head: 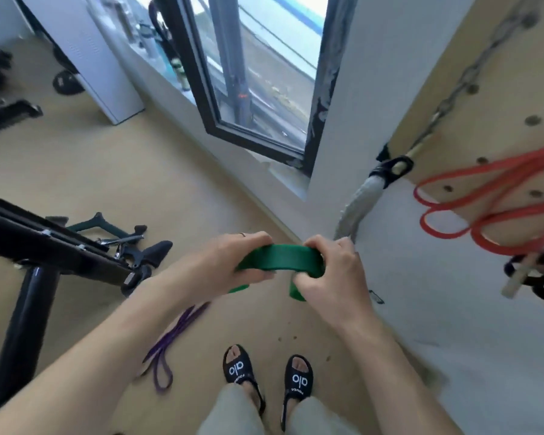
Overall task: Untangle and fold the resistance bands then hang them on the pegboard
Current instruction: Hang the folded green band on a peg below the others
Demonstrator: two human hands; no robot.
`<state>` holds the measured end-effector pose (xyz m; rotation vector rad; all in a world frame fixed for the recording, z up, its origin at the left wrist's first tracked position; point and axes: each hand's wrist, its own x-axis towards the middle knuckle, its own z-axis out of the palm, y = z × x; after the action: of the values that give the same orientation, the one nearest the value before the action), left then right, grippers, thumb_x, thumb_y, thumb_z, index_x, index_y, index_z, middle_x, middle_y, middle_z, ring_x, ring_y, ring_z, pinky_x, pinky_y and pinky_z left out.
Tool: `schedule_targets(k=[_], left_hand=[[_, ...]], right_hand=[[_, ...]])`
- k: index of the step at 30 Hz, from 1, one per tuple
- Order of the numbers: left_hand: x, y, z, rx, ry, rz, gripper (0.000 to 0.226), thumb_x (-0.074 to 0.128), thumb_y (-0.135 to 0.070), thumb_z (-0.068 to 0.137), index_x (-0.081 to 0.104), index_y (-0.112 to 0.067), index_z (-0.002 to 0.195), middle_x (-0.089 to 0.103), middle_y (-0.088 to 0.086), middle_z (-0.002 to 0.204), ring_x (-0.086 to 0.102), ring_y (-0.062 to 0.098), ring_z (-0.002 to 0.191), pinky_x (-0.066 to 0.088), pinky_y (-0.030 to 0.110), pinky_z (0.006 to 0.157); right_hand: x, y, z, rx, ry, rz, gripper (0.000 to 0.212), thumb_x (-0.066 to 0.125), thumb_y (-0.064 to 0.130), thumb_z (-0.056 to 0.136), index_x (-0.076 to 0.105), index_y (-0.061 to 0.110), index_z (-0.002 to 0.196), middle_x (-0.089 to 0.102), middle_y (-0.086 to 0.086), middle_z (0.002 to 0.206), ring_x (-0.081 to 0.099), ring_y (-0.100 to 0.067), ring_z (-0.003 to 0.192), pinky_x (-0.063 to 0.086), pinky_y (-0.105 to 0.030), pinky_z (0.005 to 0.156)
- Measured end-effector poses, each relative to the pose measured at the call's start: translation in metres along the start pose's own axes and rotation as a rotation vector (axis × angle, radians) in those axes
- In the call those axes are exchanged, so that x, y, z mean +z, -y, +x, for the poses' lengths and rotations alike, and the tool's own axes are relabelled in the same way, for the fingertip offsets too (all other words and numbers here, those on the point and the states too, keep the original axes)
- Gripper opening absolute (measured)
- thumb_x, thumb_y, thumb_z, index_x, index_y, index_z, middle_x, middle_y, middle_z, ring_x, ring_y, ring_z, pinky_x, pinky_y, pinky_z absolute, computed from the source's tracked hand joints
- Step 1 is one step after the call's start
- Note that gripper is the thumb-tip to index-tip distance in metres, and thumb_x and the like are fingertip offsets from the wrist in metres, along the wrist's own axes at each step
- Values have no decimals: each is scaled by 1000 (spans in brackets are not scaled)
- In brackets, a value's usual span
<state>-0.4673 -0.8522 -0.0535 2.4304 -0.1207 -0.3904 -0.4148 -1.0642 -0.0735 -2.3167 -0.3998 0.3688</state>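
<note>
Item, left to right: purple resistance band (170,346), lying looped on the floor (107,171) beside black slides (237,368) printed "alo". Green resistance band (280,260), folded flat, held in the air over the floor; left hand (233,262) and right hand (330,271) each curl fingers round one end, pinching it. Red resistance band (484,202), hanging against the pegboard (500,73) at its lower edge.

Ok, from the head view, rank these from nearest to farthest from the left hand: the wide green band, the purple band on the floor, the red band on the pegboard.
1. Wide green resistance band: gripped in the left hand, shared with the right hand.
2. Thin purple resistance band: on the floor, below and left.
3. Red looped resistance band: hanging on the wooden pegboard, far right.
</note>
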Motion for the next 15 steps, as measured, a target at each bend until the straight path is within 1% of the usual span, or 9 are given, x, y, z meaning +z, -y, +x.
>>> schedule_targets(k=[3,4,5,6,8,10,11,13,15], left_hand=[[-11,-40,18,85,50,40,28,68,-38,95,55,-25,116,60,-7,97,57,16,87,50,40,81],[-12,-57,27,120,85,71,27,67,-38,95,53,-26,116,60,-8,96,57,16,86,51,40,80],[-13,-66,33,151,94,80,26,66,-38,95,52,-28,115,60,-9,95,57,15,85,52,39,77],[-16,-75,39,183,87,72,25,66,-38,95,50,-31,114,60,-12,93,57,11,83,51,33,74],[-16,-100,51,252,89,80,27,67,-34,96,49,-34,116,59,-16,93,57,4,82,46,20,71],[-14,-121,61,295,99,96,26,67,-33,96,49,-31,115,61,-12,94,57,4,83,44,19,70],[-13,-129,65,314,106,97,25,67,-34,96,50,-30,114,62,-10,95,58,6,84,45,21,71],[-11,-143,73,350,130,87,27,68,-36,95,49,-31,115,63,-10,96,59,8,85,49,25,73],[-7,-154,81,387,163,74,30,68,-39,94,50,-31,117,64,-10,97,60,6,86,50,27,76]], right_hand=[[-39,-4,-8,-113,-36,-127,29,69,22,73,60,28,101,48,10,103,39,-15,114,34,-33,105],[-56,-5,-13,-132,-45,-128,32,68,21,73,59,26,103,48,11,107,35,-12,117,32,-37,112],[-67,-3,-14,-150,-23,-102,35,67,22,73,58,26,107,48,12,110,34,-8,118,32,-39,114],[-76,1,-15,-151,14,-37,40,64,25,72,57,29,111,51,14,111,37,-5,115,36,-39,112],[-100,4,-23,-79,77,165,46,60,29,72,57,35,118,59,16,107,51,-5,107,48,-28,95],[-122,-3,-32,-25,86,319,38,59,28,74,62,34,112,65,15,94,61,-5,92,49,-18,74],[-132,-7,-37,-8,73,355,34,59,27,75,65,32,108,67,12,90,64,-7,88,49,-19,70],[-147,-16,-49,27,55,470,33,60,26,80,66,30,112,68,7,92,66,-11,88,53,-24,71],[-154,-21,-59,78,-14,655,30,61,28,86,66,29,116,69,1,95,68,-11,90,52,-21,74]])
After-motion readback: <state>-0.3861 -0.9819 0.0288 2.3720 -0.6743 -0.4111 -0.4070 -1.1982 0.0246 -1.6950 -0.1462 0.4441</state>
